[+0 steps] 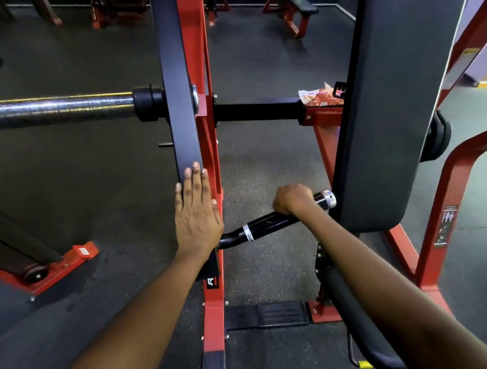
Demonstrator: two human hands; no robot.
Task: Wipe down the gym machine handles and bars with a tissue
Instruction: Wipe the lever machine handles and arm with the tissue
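Two hands are at work on the machine, so let each do its own job. Your left hand (196, 209) lies flat with straight fingers on the lower end of the black lever arm (176, 87), just steadying it; leave it there so the frame does not swing as you rub. Your right hand (292, 198) is curled round the black handle (265, 221) near its far chrome end cap (329, 198), right beside the tall back pad (391, 109). No tissue shows from under those fingers, so I cannot tell whether you hold one against the grip. To wipe well, close firmly round the handle, twist as you slide toward the near chrome ring (247, 232), and cover the underside too. The silver weight bar (52, 108) to the left and a red-and-white packet (320, 96) on the far crossbar lie well apart from both hands.
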